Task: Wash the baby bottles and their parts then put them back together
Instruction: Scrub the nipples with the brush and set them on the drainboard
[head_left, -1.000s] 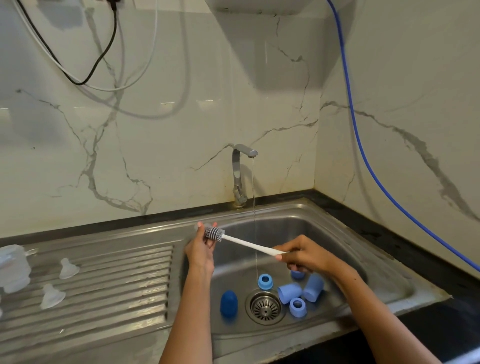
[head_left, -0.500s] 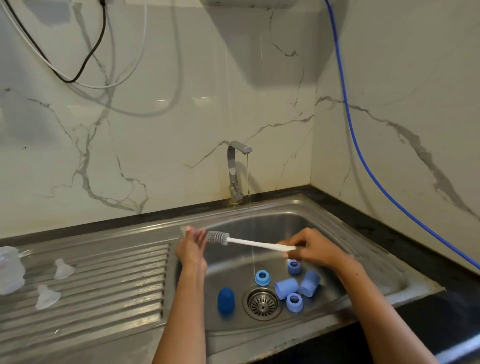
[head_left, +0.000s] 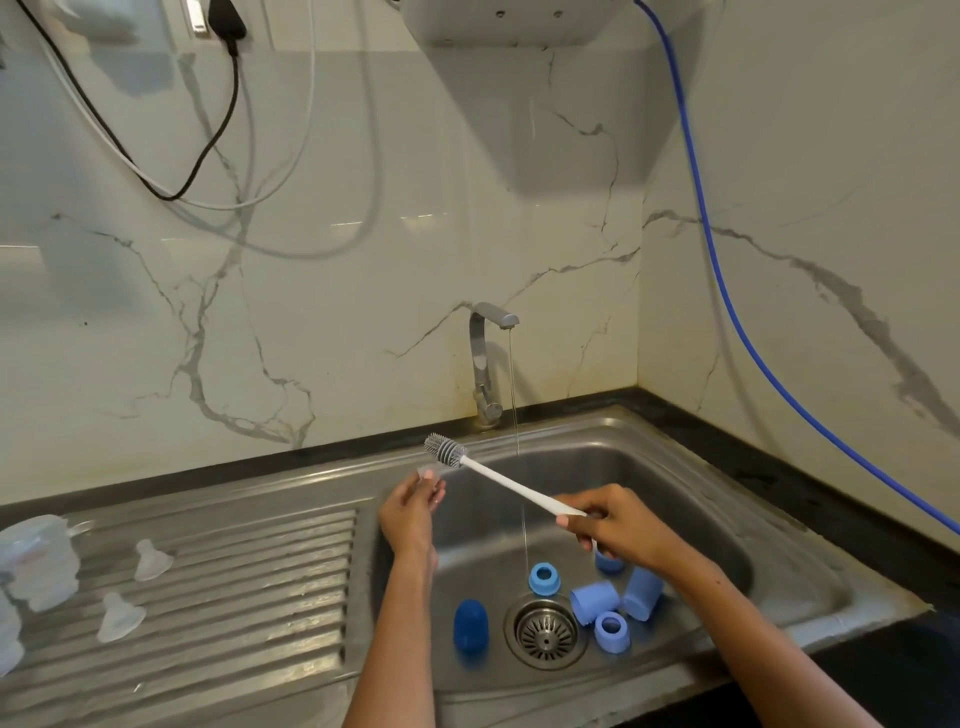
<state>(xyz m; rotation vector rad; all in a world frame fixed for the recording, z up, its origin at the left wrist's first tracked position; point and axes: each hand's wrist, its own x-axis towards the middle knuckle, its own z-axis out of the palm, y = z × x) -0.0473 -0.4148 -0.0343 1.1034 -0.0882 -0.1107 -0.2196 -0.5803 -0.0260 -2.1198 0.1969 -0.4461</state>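
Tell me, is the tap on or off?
On, but only a little. A thin stream of water falls from the spout of the tap straight down into the sink.

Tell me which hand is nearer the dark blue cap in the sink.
Left. The left hand is above the dark blue cap, slightly to its left; the right hand, holding the brush, is farther off, up and to its right.

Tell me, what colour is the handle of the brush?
White, with grey bristles; the head view shows the brush in the right hand.
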